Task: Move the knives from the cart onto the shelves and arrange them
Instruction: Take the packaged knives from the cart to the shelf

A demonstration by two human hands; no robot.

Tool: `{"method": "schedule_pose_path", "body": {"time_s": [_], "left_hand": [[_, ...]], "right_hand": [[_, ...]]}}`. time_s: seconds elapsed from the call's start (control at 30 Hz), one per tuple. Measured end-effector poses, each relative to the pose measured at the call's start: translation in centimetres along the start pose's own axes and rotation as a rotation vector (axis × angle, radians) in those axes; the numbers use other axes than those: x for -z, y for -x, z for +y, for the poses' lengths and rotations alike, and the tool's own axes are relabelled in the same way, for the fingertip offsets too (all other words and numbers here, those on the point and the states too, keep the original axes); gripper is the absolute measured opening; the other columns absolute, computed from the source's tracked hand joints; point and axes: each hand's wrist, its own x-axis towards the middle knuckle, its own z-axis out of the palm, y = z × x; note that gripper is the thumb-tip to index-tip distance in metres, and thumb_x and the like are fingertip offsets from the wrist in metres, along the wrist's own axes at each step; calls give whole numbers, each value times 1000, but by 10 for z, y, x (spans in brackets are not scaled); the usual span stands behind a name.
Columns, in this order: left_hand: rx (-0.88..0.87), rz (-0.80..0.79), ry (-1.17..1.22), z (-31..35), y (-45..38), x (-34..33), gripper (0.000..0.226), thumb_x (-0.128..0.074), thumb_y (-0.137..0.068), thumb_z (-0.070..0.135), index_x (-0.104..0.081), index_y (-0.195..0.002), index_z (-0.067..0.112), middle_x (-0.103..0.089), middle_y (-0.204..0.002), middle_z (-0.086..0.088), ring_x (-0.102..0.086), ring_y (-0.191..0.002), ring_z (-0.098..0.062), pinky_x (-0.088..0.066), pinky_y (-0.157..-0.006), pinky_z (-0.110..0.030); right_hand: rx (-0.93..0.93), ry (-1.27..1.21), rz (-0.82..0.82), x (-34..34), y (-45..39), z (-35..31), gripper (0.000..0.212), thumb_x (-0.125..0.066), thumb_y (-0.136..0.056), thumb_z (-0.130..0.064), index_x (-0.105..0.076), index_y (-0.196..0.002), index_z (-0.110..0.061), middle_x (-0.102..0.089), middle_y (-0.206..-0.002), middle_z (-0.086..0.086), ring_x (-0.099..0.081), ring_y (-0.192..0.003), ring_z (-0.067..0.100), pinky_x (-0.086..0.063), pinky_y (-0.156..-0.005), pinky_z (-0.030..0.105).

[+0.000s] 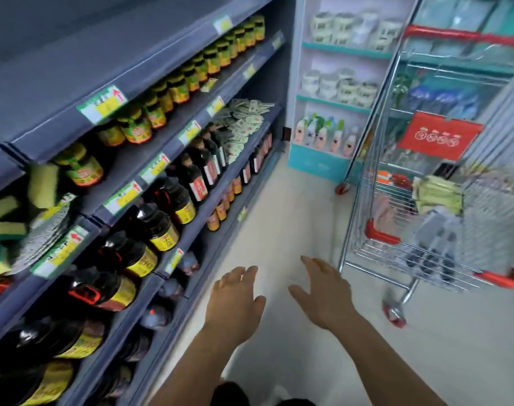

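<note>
1. The shelves [150, 159] on the left carry jars, dark bottles [162, 227] and sponges [42, 183]; I can see no knives on them.
2. The left hand [235, 300] hangs over the floor with fingers spread, holding nothing.
3. The right hand [326, 294] is likewise flat and empty, just short of the cart [425, 159].
4. The cart on the right holds blurred packs [437, 194]; which are knives I cannot tell. By my reckoning the moving is barely begun.
</note>
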Motion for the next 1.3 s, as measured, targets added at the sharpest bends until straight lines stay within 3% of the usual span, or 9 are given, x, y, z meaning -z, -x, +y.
{"method": "schedule_pose_path", "body": {"time_s": [0.2,0.53,0.63,0.8,0.93,1.1,1.3], "left_hand": [[-206,-84,-36,61,-62,-8,58,-44,-95,37,-24,-148,23,-33,-148,2,-33,-133,-17,-23,-108,-29],[-436,-205,-15,171,-189,-7,49,-50,-93,33,-38,-139,21,-45,-140,-1,-42,-127,-20,-31,-105,-30],[-492,-232,-2,205,-223,-3,46,-50,-94,31,-41,-137,20,-47,-139,0,-44,-125,-18,-34,-103,-28],[-586,-267,-18,258,-275,-20,48,-53,-89,33,-43,-135,26,-52,-132,1,-50,-115,-20,-46,-97,-34],[-655,-297,-85,296,-305,-34,52,-50,-92,32,-35,-141,22,-45,-139,-2,-43,-124,-23,-38,-105,-35],[-662,-346,-66,342,-338,-61,55,-48,-96,33,-27,-147,25,-37,-149,0,-35,-135,-22,-30,-110,-37],[-563,-374,-52,391,-374,-124,54,-45,-95,27,-28,-146,25,-32,-148,-7,-31,-134,-25,-33,-107,-41]], "right_hand": [[-185,-97,95,22,-22,64,66,-48,-91,-50,-24,-148,-29,-28,-153,-1,-29,-139,22,-29,-110,40],[-438,-175,204,88,-88,150,66,-48,-94,-48,-21,-150,-26,-23,-157,-1,-22,-144,21,-22,-115,41],[-518,-208,246,103,-107,174,65,-50,-92,-48,-25,-148,-28,-27,-155,-2,-27,-141,21,-27,-114,44],[-618,-251,341,128,-129,215,51,-56,-87,-44,-44,-133,-24,-49,-135,-2,-47,-123,23,-42,-100,43],[-662,-267,357,143,-145,251,47,-58,-87,-41,-47,-128,-21,-54,-122,-1,-52,-114,26,-45,-94,43],[-694,-301,294,154,-175,310,60,-55,-91,-39,-32,-144,-22,-37,-147,0,-37,-132,24,-33,-109,43],[-669,-376,201,147,-225,390,58,-60,-87,-38,-40,-138,-20,-50,-135,5,-50,-119,27,-45,-99,45]]}}
